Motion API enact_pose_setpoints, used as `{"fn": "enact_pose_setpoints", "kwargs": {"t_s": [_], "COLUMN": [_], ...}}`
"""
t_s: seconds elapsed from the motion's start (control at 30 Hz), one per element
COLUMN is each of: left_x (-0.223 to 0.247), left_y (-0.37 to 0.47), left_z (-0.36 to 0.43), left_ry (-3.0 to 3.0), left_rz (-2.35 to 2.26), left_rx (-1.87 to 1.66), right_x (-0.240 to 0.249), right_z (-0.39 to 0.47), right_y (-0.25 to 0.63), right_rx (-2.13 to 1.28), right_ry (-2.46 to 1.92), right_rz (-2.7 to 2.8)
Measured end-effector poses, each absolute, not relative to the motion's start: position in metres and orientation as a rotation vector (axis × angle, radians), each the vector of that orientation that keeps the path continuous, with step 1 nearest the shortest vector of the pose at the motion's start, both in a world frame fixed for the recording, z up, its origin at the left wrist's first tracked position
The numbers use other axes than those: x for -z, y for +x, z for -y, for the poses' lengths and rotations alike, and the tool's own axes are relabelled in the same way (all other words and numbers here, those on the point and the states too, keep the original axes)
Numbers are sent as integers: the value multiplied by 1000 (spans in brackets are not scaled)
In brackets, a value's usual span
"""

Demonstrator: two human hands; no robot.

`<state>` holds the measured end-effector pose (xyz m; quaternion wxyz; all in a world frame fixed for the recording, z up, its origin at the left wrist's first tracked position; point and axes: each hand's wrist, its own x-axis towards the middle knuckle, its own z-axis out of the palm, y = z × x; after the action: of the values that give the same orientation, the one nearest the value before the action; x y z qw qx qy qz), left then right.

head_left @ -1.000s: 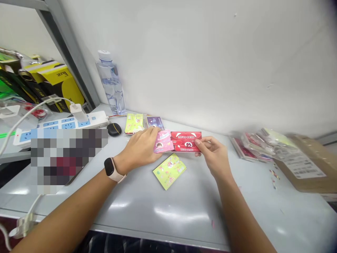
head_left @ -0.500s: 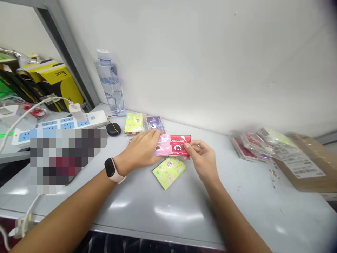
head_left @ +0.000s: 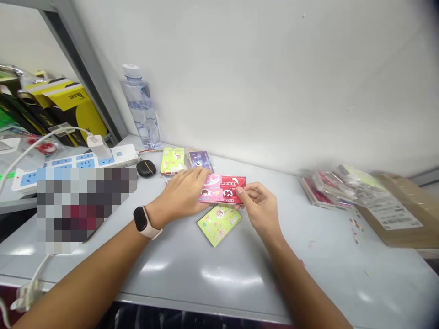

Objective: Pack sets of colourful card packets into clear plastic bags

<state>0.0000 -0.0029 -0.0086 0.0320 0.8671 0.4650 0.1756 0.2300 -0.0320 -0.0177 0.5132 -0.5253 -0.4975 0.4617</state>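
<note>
Landmark: the flat pink printed packet [head_left: 210,188] on the grey metal tabletop [head_left: 219,274]; every place below is told from it.
Left hand [head_left: 181,194]: palm down, fingers nearly straight and only loosely curled, pressing on the pink packet's left part; it pins rather than grips.
Right hand [head_left: 259,206]: fingers curled in, thumb and forefinger pinched on the right end of the flat red printed packet [head_left: 233,188].
Red packet: flat, touching the pink packet's right edge and seemingly tucked partly under it.
Step in hand: by the look of it, the red packet is being slid together with the pink one.
Next move calls for: squaring the two edges with the pink packet held flat, then a light release, so neither glossy sleeve skids.
Nearby: a yellow-green cartoon packet [head_left: 218,223] just in front; a lime packet [head_left: 172,160] and a purple packet [head_left: 200,159] just behind; a clear plastic water bottle [head_left: 140,107] well behind to the left.
</note>
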Motion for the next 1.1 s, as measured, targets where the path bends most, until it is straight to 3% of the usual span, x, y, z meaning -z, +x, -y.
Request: {"fn": "enact_pose_setpoints", "kwargs": {"t_s": [0.7, 1.1], "left_x": [6, 7], "left_y": [0, 6], "left_z": [4, 9], "left_ry": [2712, 2755], "left_rz": [-1423, -1327], "left_rx": [-606, -581], "right_x": [14, 22], "right_z": [34, 43], "right_y": [230, 211], "right_rx": [-940, -1194], "right_ry": [-1284, -1229], "right_rz": [1213, 1207]}}
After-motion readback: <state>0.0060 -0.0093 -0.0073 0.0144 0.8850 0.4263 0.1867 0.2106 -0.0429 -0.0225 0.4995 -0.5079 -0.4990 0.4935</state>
